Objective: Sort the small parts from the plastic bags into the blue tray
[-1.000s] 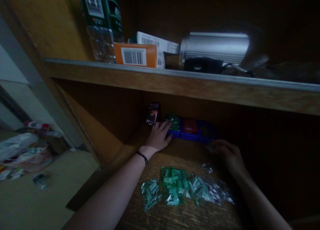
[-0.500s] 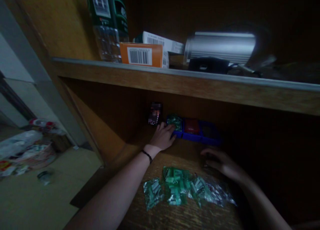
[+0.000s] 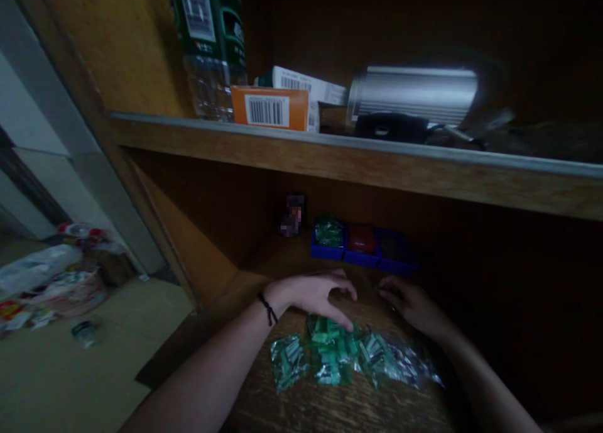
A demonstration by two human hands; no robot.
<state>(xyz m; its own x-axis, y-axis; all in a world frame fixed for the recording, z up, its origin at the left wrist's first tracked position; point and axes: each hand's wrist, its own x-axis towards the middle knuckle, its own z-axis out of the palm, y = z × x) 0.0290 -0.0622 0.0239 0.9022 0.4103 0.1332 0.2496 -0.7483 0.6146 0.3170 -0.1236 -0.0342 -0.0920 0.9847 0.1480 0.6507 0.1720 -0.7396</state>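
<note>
Several green packets (image 3: 332,351) lie on the wooden surface, with clear packets (image 3: 409,361) at their right. Over the upper edge of the green packets, my left hand (image 3: 320,295) has its thumb and fingers spread, with nothing between them. My right hand (image 3: 405,301) is to the right, its fingertips drawn together; what they hold, if anything, is too dark to tell. Behind both hands stands a row of blue trays: the left tray (image 3: 327,252) bears a green packet (image 3: 328,232), the middle one a red item (image 3: 362,237), the right one something dark.
A phone-like object (image 3: 293,215) leans at the back left. On the shelf above (image 3: 330,150) are a bottle (image 3: 211,49), an orange box (image 3: 271,108) and a silver cylinder (image 3: 414,92). A basket with litter (image 3: 70,288) stands on the floor at left.
My left hand has come away from the left blue tray toward me and opened above the green packets. My right hand has shifted slightly, its fingers closing together.
</note>
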